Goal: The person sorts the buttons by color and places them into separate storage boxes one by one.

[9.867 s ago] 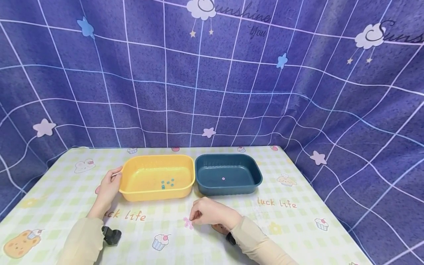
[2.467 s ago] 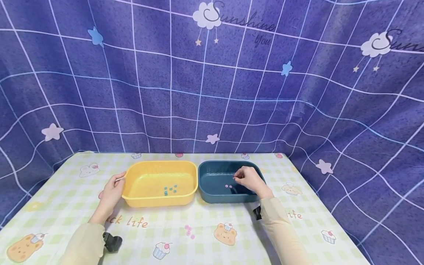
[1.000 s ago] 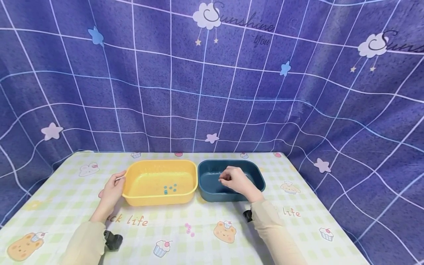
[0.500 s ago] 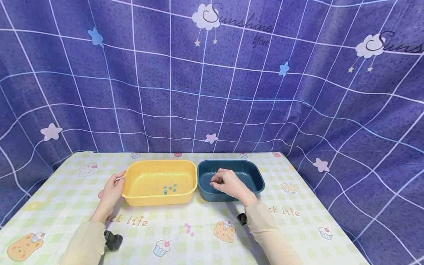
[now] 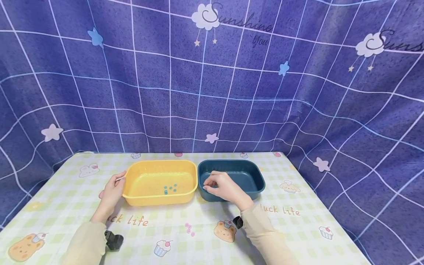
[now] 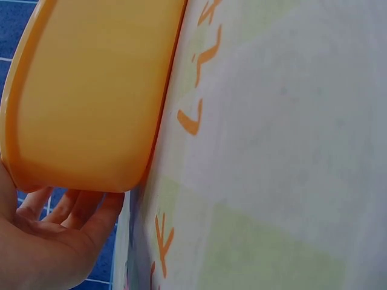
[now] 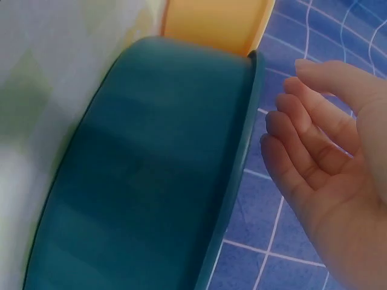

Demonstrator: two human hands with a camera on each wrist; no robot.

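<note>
My left hand (image 5: 112, 192) holds the left end of a yellow basin (image 5: 155, 201). In the left wrist view its fingers (image 6: 100, 226) bend against the end wall, with the thumb by the rim. Several small round turquoise beads (image 5: 170, 188) lie inside that basin. Over the left part of a dark blue-green basin (image 5: 253, 182) hovers my right hand (image 5: 225, 186), its fingers loosely bent. The right wrist view shows a gap between thumb and fingers and nothing held. Several small pink beads (image 5: 188, 226) lie on the tablecloth in front. My right hand hides part of the blue-green basin's floor.
Both basins stand side by side, nearly touching, on a checked tablecloth (image 5: 132, 243) printed with bears and cupcakes. A blue curtain with white grid lines (image 5: 212, 92) hangs behind and to the sides. Black wrist cameras (image 5: 113, 241) sit below both sleeves.
Earlier, my right hand was at the pink beads, then reached into the blue-green basin, where more pink beads showed. It has since drifted left over the basin. The left hand stays at the yellow basin.
</note>
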